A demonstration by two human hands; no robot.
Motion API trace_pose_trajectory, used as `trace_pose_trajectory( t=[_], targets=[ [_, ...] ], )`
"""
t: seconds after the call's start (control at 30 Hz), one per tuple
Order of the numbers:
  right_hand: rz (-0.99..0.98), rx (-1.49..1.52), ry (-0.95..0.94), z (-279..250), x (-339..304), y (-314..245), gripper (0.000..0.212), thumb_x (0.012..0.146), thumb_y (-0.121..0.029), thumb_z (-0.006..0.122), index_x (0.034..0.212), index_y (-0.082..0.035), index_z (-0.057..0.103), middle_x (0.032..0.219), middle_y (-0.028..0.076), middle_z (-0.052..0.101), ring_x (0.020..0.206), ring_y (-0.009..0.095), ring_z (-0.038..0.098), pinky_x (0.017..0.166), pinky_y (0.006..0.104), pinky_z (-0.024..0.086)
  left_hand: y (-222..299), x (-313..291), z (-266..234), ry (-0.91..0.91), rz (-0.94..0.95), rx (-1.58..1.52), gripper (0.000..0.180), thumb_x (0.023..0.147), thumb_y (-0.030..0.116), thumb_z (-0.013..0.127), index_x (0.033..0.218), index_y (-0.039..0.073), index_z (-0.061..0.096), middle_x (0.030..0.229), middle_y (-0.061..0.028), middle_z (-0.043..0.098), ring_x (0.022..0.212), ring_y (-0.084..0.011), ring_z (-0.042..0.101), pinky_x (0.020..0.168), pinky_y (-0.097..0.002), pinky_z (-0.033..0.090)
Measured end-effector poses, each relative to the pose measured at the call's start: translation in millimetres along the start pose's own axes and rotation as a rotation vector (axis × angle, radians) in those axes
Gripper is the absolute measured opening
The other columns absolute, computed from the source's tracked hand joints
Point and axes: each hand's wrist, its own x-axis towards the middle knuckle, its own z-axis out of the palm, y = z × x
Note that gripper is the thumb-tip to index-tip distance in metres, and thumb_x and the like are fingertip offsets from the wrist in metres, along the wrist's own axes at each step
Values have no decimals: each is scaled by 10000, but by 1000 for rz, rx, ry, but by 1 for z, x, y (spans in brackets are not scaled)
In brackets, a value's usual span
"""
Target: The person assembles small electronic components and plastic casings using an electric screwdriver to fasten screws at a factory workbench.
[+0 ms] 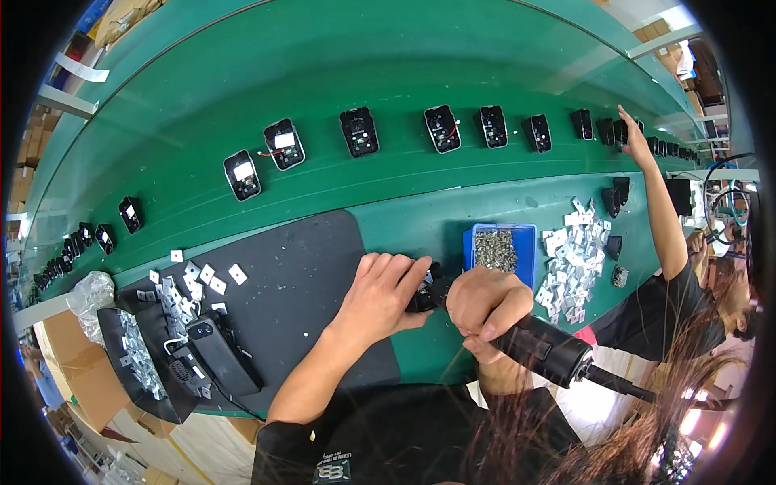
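Near the front edge of the bench, my left hand point(380, 295) is closed around a small black housing point(422, 299), mostly hidden by my fingers. My right hand point(489, 305) grips a black electric screwdriver point(546, 347) held almost level, its cable trailing off to the lower right. The screwdriver's front end point(440, 291) points left and meets the housing; the bit and any screw are out of sight. Just beyond my right hand stands a blue bin point(525, 242) holding many small metal screws point(495, 249).
Black housings point(359, 132) sit in a row along the green conveyor point(323, 81). Metal plates point(575, 259) are heaped to the right, and more plates point(194, 281) lie on the black mat point(299, 275). A black phone-like device point(218, 352) is at left. A co-worker's hand point(636, 141) reaches over the conveyor.
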Motion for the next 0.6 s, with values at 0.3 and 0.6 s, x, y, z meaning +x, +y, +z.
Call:
trace_pose_trajectory(
  t=[0.3,0.6],
  targets=[
    [26,175,163,1,1,-6,321,653,73,687,904,-87,566,613,14,552,475,173,526,457,298,426,5,4,-7,-27,-28,12,736,547,284,829,1188,47,555,936,-67,498,909,-238,515,862,-378,380],
    [-166,-104,393,-29,4,-65,411,782,-75,712,1091,-162,456,713,-14,527,523,125,517,518,289,437,-17,84,-45,116,-40,327,732,599,271,802,1234,68,501,1158,-111,558,1129,-308,488,969,-475,327]
  ],
)
